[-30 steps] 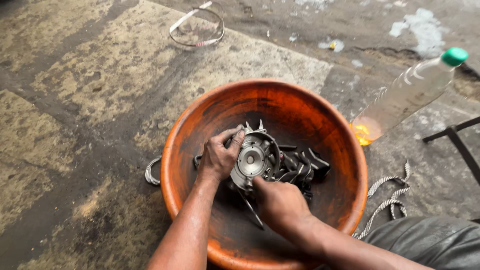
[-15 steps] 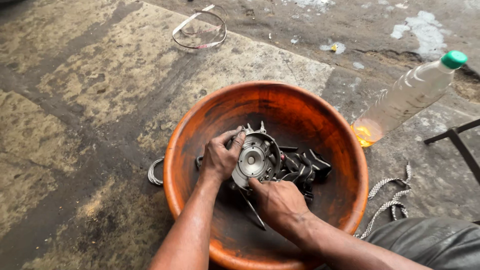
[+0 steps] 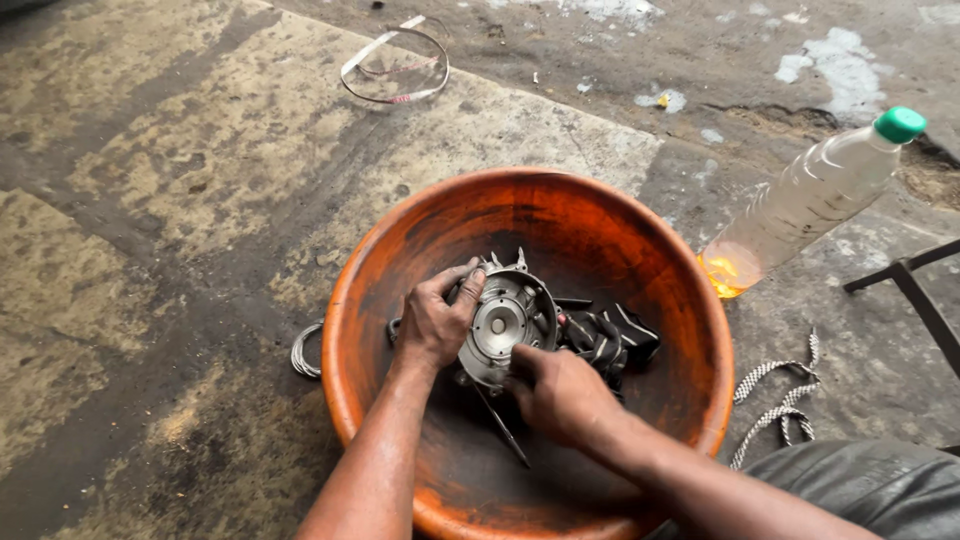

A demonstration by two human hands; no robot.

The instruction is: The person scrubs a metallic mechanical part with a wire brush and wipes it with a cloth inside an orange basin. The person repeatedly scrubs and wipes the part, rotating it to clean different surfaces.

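The fingers (image 3: 462,290) of the left hand (image 3: 432,325) are curled over the upper left edge of a round grey metal part (image 3: 505,325), and they grip it so that it stands tilted on its edge inside the orange basin (image 3: 400,250). The right hand (image 3: 560,395) lies at the lower right edge of the same part; its fingers are bent and closed against the rim, but I cannot tell if they pinch something small there or only press on the metal. The part has a round hub in the middle and short tabs that stick out at the top (it looks like a cover of some engine piece). It is in the middle of the basin, just beside a heap of dark, oily pieces (image 3: 605,340), and a thin metal rod (image 3: 500,430) lies under the hands on the basin bottom.

As I judge it, the step in hand is the cleaning or turning of this part inside the basin, with the left hand as the holder and the right hand as the worker. A next move would ask for a firm grip, since the metal seems greasy and may slip.

Outside the basin, on the stained concrete floor (image 3: 150,200), a plastic bottle (image 3: 800,205) with a green cap leans at the right, with a little yellow liquid at its bottom. A white cord (image 3: 785,400) lies near it.
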